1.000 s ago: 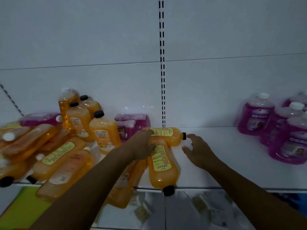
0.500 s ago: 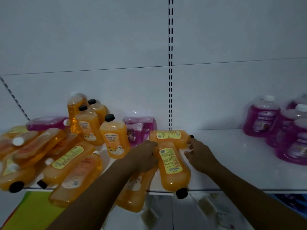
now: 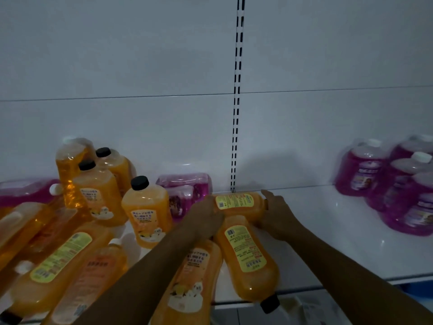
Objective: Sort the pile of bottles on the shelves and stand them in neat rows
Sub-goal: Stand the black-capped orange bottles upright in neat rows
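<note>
An orange bottle (image 3: 237,204) lies on its side at the middle of the white shelf (image 3: 351,242), held at both ends: the left hand (image 3: 206,219) curls round its base, the right hand (image 3: 275,213) wraps its capped neck. Just below it, touching, a second orange bottle (image 3: 248,256) lies with its black cap (image 3: 269,303) hanging over the shelf's front edge. To the left, 4 orange bottles stand upright (image 3: 147,212) behind a heap of fallen ones (image 3: 58,259); pink bottles (image 3: 384,181) stand grouped at far right. Filled with liquid, these smooth plastic bottles are likely heavy and slippery; a grip round the narrower waist or neck, with the base supported, looks safest.
</note>
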Available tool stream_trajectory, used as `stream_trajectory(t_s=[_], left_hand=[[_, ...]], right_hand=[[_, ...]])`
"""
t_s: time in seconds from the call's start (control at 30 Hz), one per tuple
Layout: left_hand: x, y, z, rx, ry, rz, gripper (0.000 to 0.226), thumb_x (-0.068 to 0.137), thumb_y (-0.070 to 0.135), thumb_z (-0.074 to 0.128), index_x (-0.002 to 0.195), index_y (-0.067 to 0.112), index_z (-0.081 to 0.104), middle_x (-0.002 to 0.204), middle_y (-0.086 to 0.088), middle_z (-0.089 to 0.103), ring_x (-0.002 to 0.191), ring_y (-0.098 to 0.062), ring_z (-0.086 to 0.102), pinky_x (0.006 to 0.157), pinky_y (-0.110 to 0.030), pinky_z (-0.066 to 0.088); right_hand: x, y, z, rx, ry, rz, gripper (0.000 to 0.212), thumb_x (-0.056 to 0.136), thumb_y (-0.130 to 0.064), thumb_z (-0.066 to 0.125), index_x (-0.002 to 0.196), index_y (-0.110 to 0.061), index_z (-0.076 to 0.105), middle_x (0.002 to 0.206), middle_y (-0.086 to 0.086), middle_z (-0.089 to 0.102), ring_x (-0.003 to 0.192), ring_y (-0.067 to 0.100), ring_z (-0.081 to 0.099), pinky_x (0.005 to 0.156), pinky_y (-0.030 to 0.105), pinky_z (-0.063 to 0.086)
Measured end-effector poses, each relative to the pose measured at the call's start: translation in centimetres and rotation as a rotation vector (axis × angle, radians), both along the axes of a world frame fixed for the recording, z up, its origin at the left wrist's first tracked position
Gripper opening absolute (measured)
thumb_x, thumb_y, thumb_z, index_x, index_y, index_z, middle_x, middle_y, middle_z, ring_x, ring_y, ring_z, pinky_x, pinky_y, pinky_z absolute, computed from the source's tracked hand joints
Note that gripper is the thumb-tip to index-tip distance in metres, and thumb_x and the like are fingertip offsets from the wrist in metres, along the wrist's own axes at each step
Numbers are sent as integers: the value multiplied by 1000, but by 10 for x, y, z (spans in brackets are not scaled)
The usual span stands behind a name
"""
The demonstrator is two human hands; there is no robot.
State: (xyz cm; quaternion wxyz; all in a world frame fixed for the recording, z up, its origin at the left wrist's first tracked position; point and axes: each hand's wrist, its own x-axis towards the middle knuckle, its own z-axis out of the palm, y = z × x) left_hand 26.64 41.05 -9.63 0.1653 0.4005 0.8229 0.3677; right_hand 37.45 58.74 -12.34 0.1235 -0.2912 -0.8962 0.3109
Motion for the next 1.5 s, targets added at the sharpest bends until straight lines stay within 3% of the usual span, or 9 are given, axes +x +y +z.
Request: stream_trajectory(t_s=[0.17,0.27,0.37,0.5,0.67,0.87,1.07,1.3,1.5], left_hand=[[-4,7,3,28,-1,29,22,97,26,52,113,21,65,101,5,70,87,-8,67,78,-29,58],[-3,19,8,29,25,41,19,89,14,58,107,21,61,97,7,67,83,-6,64,72,-24,55],[-3,32,16,61,102,49,32,81,15,69,112,15,60,97,6,62,93,-16,64,84,-34,53],[-3,49,18,137,158,127,51,78,25,78,123,15,55,104,7,52,94,-11,51,79,-26,40],[-15,58,10,241,38,93,40,86,32,69,119,11,61,103,0,66,93,-21,65,78,-34,55],[-28,63,-6,203,-81,82,32,89,25,66,119,15,58,109,-3,66,96,-21,66,81,-48,57],[-39,72,-14,77,51,133,32,92,23,61,120,10,57,112,-3,66,98,-16,63,78,-25,53],[-42,73,-7,-42,269,109,17,92,21,60,105,11,63,96,-5,71,82,-17,68,77,-30,57],[-28,57,-3,-78,304,95,22,97,27,50,112,13,58,105,-2,68,94,-17,65,77,-23,50]], right_hand=[[9,12,1,-25,-47,50,70,65,-47,79,123,-17,52,116,6,61,108,27,56,93,47,48],[22,25,7,-69,101,42,60,65,-37,83,117,-20,57,107,2,64,102,22,60,84,36,51],[27,35,31,-28,295,23,65,65,-37,86,120,-18,58,109,1,62,99,15,60,80,23,47],[19,33,72,5,473,15,68,72,-38,81,130,-20,49,120,3,53,109,15,53,93,29,47],[2,38,99,41,456,143,81,70,-31,84,138,-24,39,129,-4,49,111,13,51,90,28,46],[-25,40,87,205,467,196,64,76,-11,77,133,-18,47,125,0,54,109,15,51,91,40,51],[-46,40,74,260,470,256,62,78,-11,75,133,-19,48,126,0,54,116,20,47,95,44,49],[-59,39,67,296,448,215,62,83,-19,72,138,-20,44,133,3,51,122,22,42,96,29,37],[-56,41,66,313,309,252,76,88,-24,66,150,-23,22,145,4,40,131,25,36,102,42,38]])
